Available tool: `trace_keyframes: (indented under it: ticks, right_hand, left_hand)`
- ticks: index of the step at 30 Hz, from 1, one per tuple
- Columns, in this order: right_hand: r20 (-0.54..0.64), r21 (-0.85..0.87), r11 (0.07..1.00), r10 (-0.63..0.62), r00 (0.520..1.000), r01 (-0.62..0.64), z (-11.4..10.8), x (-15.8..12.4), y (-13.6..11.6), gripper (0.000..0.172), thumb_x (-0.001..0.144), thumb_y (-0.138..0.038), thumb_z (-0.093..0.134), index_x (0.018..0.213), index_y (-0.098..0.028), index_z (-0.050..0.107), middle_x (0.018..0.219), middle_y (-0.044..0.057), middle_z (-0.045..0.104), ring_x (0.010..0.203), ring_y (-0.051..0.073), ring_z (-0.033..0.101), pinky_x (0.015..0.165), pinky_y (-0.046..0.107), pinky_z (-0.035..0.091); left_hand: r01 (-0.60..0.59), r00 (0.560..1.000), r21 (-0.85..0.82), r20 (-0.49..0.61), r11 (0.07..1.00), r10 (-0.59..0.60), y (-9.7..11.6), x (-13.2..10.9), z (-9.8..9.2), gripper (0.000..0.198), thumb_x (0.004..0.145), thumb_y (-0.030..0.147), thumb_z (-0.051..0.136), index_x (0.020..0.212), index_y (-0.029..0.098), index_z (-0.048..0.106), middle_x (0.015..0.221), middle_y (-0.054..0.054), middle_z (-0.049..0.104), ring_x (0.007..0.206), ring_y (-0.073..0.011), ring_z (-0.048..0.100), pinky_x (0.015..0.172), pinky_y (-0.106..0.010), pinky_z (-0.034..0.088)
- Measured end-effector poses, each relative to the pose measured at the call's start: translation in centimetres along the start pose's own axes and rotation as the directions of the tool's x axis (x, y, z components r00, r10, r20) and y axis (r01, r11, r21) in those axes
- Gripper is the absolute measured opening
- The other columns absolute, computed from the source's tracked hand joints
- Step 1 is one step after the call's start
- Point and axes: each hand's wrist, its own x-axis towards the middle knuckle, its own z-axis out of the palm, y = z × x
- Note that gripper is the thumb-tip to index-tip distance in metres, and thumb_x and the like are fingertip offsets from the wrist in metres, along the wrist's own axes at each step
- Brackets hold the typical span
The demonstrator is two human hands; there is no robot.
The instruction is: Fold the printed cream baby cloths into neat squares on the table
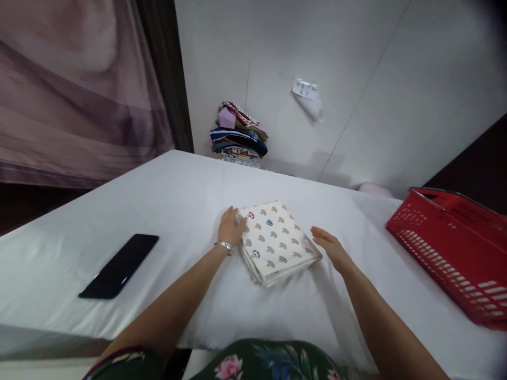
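Observation:
A folded white cloth (pixel 277 237) with a mushroom print lies flat on the white-covered table, its layers showing along the front and left edges. My left hand (pixel 232 228), with a silvery bracelet at the wrist, rests at the cloth's left edge. Its thumb lies over the top layer, apart from the fingers, which stretch along the side. My right hand (pixel 331 249) is just beyond the right corner, open with fingers extended and nothing held. A small gap seems to separate it from the cloth.
A black phone (pixel 121 266) lies on the white table cover (pixel 190 184) to the left. At the right stands a red plastic basket (pixel 447 248). Behind the table is a stack of folded fabrics (pixel 240 132) by the wall. A curtain (pixel 79 95) hangs at left.

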Motion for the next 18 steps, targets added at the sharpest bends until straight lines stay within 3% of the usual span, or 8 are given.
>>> trace_keyframes:
  ticks: [2, 4, 7, 10, 15, 18]
  right_hand:
    - [0.003, -0.056, 0.997, 0.057, 0.998, -0.057, 1.3, 2.0, -1.1, 0.057, 0.074, -0.041, 0.059, 0.126, -0.018, 0.053, 0.128, 0.01, 0.055, 0.114, 0.023, 0.053, 0.099, 0.036, 0.039]
    - [0.039, -0.147, 0.98, 0.138, 0.99, -0.131, 3.0, 4.1, -2.0, 0.064, 0.074, -0.048, 0.059, 0.129, -0.015, 0.049, 0.124, 0.013, 0.057, 0.108, 0.024, 0.058, 0.095, 0.035, 0.042]
    - [0.075, -0.269, 0.947, 0.205, 0.976, -0.178, 5.2, 6.6, -2.9, 0.072, 0.072, -0.054, 0.06, 0.129, -0.013, 0.049, 0.125, 0.015, 0.056, 0.106, 0.025, 0.058, 0.091, 0.034, 0.044]
    - [0.102, -0.35, 0.925, 0.194, 0.976, -0.147, 6.2, 8.2, -3.4, 0.061, 0.069, -0.052, 0.063, 0.116, -0.013, 0.06, 0.118, 0.015, 0.061, 0.101, 0.028, 0.06, 0.086, 0.036, 0.046]
    - [0.157, -0.302, 0.953, 0.042, 0.987, 0.007, 3.7, 11.5, -3.8, 0.048, 0.069, -0.046, 0.066, 0.105, -0.015, 0.065, 0.101, 0.01, 0.068, 0.086, 0.025, 0.064, 0.076, 0.034, 0.049]
    - [0.031, -0.453, 0.888, -0.069, 0.997, 0.076, 1.8, 14.1, -4.3, 0.05, 0.073, -0.042, 0.063, 0.114, -0.014, 0.06, 0.11, 0.011, 0.064, 0.095, 0.025, 0.062, 0.084, 0.035, 0.046]
  left_hand:
    - [0.189, 0.98, 0.02, 0.056, 0.982, -0.19, 0.3, 1.5, -0.3, 0.064, 0.082, 0.046, 0.046, 0.133, 0.009, 0.039, 0.141, -0.016, 0.039, 0.131, -0.027, 0.036, 0.108, -0.037, 0.03]
    - [0.298, 0.94, 0.045, 0.158, 0.953, -0.302, 0.5, 2.9, -0.6, 0.073, 0.079, 0.05, 0.05, 0.136, 0.009, 0.034, 0.137, -0.018, 0.044, 0.125, -0.029, 0.043, 0.103, -0.038, 0.035]
    - [0.334, 0.904, 0.069, 0.258, 0.94, -0.34, 0.7, 4.7, -1.2, 0.078, 0.07, 0.051, 0.06, 0.132, 0.009, 0.039, 0.132, -0.019, 0.049, 0.118, -0.0294, 0.05, 0.095, -0.035, 0.042]
    - [0.332, 0.874, 0.08, 0.348, 0.94, -0.338, 0.3, 5.8, -1.6, 0.071, 0.062, 0.053, 0.066, 0.117, 0.01, 0.053, 0.123, -0.019, 0.057, 0.11, -0.0298, 0.056, 0.085, -0.032, 0.047]
    - [0.274, 0.899, 0.052, 0.342, 0.96, -0.275, 0.7, 6.0, -0.8, 0.065, 0.054, 0.06, 0.069, 0.099, 0.014, 0.061, 0.113, -0.017, 0.063, 0.103, -0.0318, 0.059, 0.08, -0.035, 0.049]
    - [0.324, 0.902, -0.119, 0.337, 0.939, -0.269, 2.1, 5.8, 1.0, 0.062, 0.055, 0.057, 0.071, 0.099, 0.015, 0.059, 0.107, -0.014, 0.065, 0.093, -0.0268, 0.063, 0.072, -0.031, 0.051]
